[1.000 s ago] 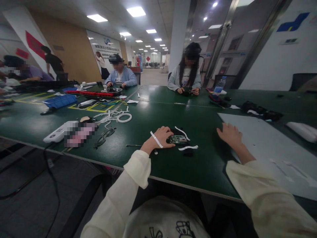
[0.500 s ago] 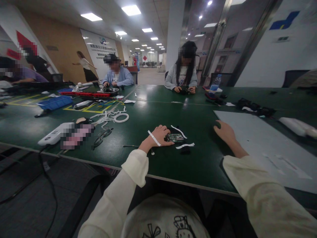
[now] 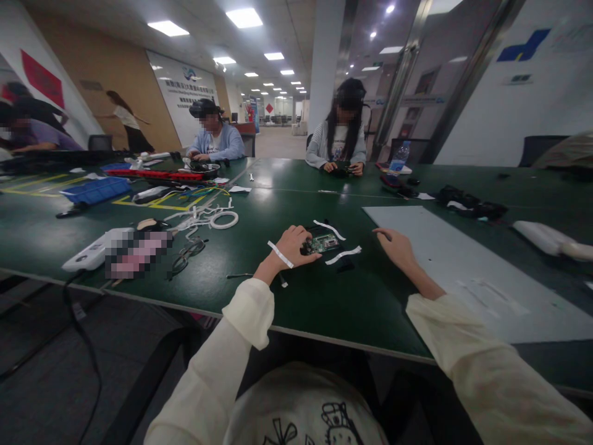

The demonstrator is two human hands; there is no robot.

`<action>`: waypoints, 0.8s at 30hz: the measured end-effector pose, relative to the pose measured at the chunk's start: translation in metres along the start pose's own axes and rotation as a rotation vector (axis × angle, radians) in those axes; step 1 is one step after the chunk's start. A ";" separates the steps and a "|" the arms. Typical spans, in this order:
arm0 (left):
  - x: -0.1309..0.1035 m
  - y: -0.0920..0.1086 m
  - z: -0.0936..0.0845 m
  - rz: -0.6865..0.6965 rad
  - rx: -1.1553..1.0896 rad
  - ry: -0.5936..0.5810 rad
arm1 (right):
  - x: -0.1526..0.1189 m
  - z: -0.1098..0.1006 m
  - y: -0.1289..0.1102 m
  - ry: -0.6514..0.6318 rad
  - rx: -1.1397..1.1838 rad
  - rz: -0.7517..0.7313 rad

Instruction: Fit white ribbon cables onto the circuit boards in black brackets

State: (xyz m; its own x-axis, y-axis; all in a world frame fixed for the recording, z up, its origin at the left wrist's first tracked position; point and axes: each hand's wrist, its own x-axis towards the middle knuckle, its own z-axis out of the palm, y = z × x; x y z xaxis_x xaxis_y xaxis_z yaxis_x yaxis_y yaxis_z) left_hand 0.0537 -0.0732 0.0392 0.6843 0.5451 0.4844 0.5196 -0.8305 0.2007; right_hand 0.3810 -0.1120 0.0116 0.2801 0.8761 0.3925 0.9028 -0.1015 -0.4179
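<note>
My left hand (image 3: 291, 246) is closed around the near-left end of a small green circuit board (image 3: 328, 242), thumb along the near side, fingers at the far side. A white strip crosses the back of that hand. Two more white strips (image 3: 343, 254) curve out at the board's right, beside a small black piece (image 3: 345, 266). Farther right, my right hand (image 3: 395, 247) has its fingers closed at the left edge of a large flat grey sheet (image 3: 445, 247); the exact finger contact is partly hidden.
To the left lie glasses (image 3: 188, 256), a white power strip (image 3: 97, 248), a tape ring (image 3: 225, 220) and a blue tray (image 3: 95, 191). A bottle (image 3: 399, 157) stands at the back right, with black items (image 3: 472, 203) nearby. Two people sit across the table.
The grey sheet has slid left toward the circuit board, together with my right hand. My left hand and the circuit board have shifted slightly up and left in the view.
</note>
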 end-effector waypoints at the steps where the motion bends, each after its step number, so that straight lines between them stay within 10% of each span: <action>1: 0.000 0.000 0.000 0.000 0.001 0.012 | -0.002 0.002 -0.007 -0.023 0.037 -0.035; 15: 0.004 -0.012 -0.006 -0.070 -0.049 0.194 | -0.074 0.000 -0.119 -0.408 0.414 -0.661; 24: 0.007 -0.018 -0.001 -0.062 -0.014 0.172 | -0.099 -0.009 -0.140 -0.597 0.445 -0.919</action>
State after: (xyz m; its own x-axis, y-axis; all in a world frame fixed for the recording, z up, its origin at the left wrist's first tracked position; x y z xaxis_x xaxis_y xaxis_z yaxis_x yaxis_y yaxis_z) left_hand 0.0488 -0.0549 0.0396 0.5529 0.5690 0.6087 0.5505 -0.7978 0.2457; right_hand 0.2299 -0.1888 0.0391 -0.7184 0.6280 0.2993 0.4596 0.7514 -0.4734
